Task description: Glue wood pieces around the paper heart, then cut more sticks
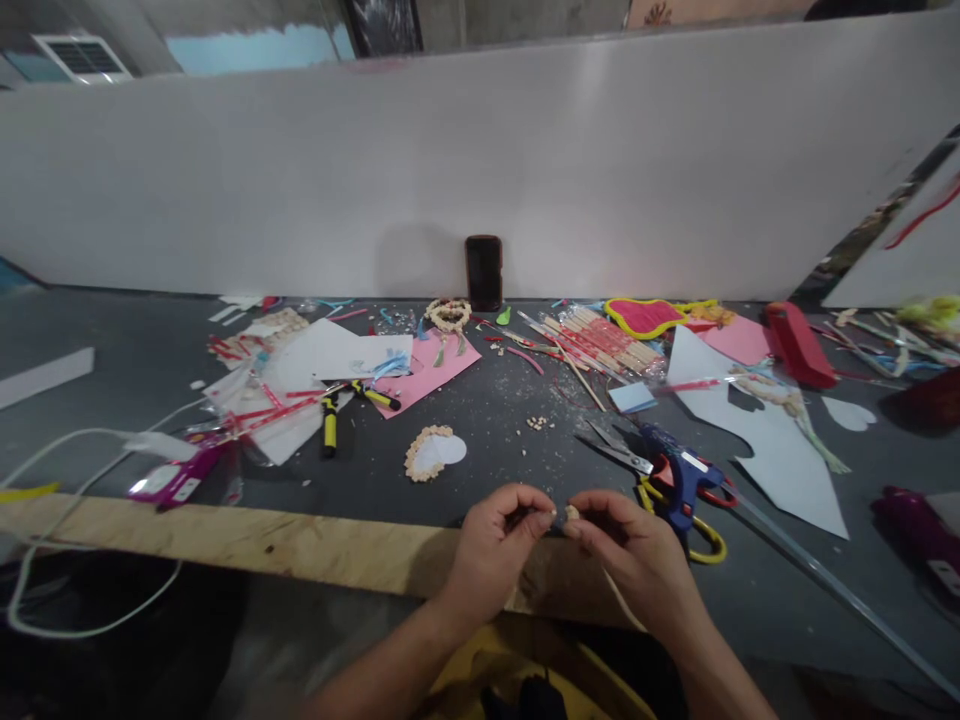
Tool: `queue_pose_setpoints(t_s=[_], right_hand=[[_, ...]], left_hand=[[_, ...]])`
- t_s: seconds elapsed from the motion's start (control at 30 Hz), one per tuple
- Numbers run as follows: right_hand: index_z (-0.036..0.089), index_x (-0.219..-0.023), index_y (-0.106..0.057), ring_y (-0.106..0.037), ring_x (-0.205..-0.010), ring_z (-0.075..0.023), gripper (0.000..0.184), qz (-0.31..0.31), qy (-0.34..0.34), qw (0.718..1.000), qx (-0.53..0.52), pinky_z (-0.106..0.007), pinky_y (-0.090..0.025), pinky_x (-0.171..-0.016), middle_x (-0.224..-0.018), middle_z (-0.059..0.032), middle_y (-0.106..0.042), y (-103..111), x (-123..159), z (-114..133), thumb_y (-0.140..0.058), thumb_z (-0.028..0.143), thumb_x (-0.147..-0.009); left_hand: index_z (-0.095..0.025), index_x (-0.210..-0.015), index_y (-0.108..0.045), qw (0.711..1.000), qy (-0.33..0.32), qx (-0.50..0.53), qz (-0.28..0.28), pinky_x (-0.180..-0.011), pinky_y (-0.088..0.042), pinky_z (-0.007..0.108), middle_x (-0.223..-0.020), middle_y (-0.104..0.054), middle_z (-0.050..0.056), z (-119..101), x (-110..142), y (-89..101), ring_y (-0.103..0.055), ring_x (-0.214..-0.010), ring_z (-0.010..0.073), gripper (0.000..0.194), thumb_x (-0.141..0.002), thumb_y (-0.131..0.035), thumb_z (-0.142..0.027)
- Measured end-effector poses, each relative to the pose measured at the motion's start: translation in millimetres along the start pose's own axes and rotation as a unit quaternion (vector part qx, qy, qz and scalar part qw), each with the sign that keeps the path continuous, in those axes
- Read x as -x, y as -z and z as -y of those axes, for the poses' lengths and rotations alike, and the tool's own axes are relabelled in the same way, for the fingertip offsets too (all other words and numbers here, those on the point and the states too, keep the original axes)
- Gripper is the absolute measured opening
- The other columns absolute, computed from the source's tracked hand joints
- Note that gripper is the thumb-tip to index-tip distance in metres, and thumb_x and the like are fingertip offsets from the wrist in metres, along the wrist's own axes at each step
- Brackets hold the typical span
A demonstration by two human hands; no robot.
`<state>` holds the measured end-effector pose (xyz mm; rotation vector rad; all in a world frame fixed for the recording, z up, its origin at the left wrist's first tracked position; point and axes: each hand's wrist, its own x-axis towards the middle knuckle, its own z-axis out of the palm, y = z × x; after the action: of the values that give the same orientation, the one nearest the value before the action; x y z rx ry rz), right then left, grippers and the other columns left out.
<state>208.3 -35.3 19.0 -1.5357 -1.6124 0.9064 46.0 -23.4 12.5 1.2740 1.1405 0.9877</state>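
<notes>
My left hand (501, 548) is closed in a pinch just over the table's wooden front edge. Whatever lies between its fingertips is too small to make out. Close beside it, thumb and forefinger of my right hand (634, 555) pinch a small beige piece (572, 513). A pale thin strip (624, 603) hangs below the right palm. Beyond my hands lies a white paper heart shape (452, 450) partly edged with beige bits (417, 462). A little heap of beige bits (538, 424) sits farther back. Scissors (645, 465) and a blue glue gun (681, 480) rest near my right hand.
A phone (484, 272) leans upright against the white partition (480, 170). Purple glue guns lie left (184, 475) and far right (919, 530). Yellow-black pliers (330, 425), pink paper (424, 375), wooden sticks (600, 340), cut white paper (795, 460) and a red stapler-like tool (799, 345) are scattered around.
</notes>
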Motion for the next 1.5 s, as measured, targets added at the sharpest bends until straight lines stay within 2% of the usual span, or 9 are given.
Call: queue_pose_setpoints(t_s=[0.2,0.43,0.73,0.87,1.0,1.33,1.5], right_hand=[[0.022,-0.078,-0.062,-0.06,-0.058,-0.0129,0.014,-0.01,0.059,0.994,0.087,-0.021,-0.046,-0.054,-0.067,0.0005,-0.066,1.5,3.5,3.3,-0.06,0.035,-0.074],[0.022,-0.081,-0.06,-0.061,-0.064,-0.0129,0.012,0.003,0.124,0.987,0.105,-0.021,-0.047,-0.057,-0.072,0.0001,-0.066,2.1,8.7,5.4,-0.058,0.033,-0.078],[0.022,-0.08,-0.06,-0.061,-0.062,-0.0121,0.014,-0.028,0.16,0.982,0.097,-0.02,-0.047,-0.056,-0.07,0.0002,-0.065,-0.5,11.1,4.8,-0.054,0.035,-0.081],[0.022,-0.083,-0.058,-0.06,-0.064,-0.0114,0.012,-0.043,0.202,0.971,0.119,-0.02,-0.047,-0.058,-0.072,-0.0001,-0.064,-0.3,10.8,4.6,-0.054,0.033,-0.082],[0.021,-0.086,-0.057,-0.06,-0.063,-0.0108,0.01,-0.058,0.252,0.958,0.125,-0.019,-0.047,-0.058,-0.071,-0.0003,-0.063,0.3,11.1,4.5,-0.056,0.03,-0.081],[0.02,-0.086,-0.056,-0.059,-0.063,-0.0106,0.009,-0.05,0.283,0.952,0.104,-0.019,-0.047,-0.058,-0.07,-0.0003,-0.062,-0.1,13.5,7.1,-0.059,0.025,-0.08],[0.02,-0.087,-0.056,-0.059,-0.064,-0.0105,0.01,-0.043,0.289,0.949,0.117,-0.019,-0.047,-0.059,-0.07,-0.0002,-0.062,3.0,13.0,8.1,-0.061,0.024,-0.079]], left_hand=[[-0.016,-0.077,-0.063,0.989,-0.094,-0.113,0.002,-0.066,-0.04,0.02,-0.075,-0.063,0.001,-4.1,5.1,-0.4,-0.055,-0.071,0.0115,0.009,-0.079,-0.055,-0.017],[-0.017,-0.077,-0.065,0.982,-0.15,-0.111,0.024,-0.069,-0.042,0.019,-0.076,-0.064,0.001,-2.6,6.2,3.0,-0.057,-0.074,0.011,0.014,-0.078,-0.054,-0.009],[-0.018,-0.078,-0.069,0.991,-0.127,-0.042,0.03,-0.07,-0.043,0.02,-0.078,-0.067,0.002,-0.4,8.2,3.3,-0.059,-0.075,0.0124,0.013,-0.078,-0.056,-0.015],[-0.018,-0.084,-0.067,0.999,-0.038,-0.023,0.014,-0.068,-0.044,0.02,-0.078,-0.067,0.002,-1.2,8.5,2.8,-0.058,-0.073,0.0129,0.013,-0.078,-0.057,-0.024],[-0.015,-0.075,-0.067,0.998,0.016,-0.054,0.031,-0.06,-0.041,0.019,-0.067,-0.063,0.001,-5.3,8.0,3.9,-0.053,-0.064,0.0116,0.013,-0.075,-0.06,-0.027],[-0.014,-0.072,-0.067,0.995,0.008,-0.065,0.069,-0.059,-0.038,0.019,-0.065,-0.062,0.001,-12.4,9.5,6.4,-0.05,-0.062,0.0111,0.017,-0.075,-0.059,-0.028],[-0.013,-0.08,-0.069,0.992,0.042,-0.006,0.115,-0.062,-0.04,0.021,-0.071,-0.066,0.003,-12.6,6.6,10.1,-0.054,-0.066,0.0125,0.022,-0.076,-0.058,-0.032]])
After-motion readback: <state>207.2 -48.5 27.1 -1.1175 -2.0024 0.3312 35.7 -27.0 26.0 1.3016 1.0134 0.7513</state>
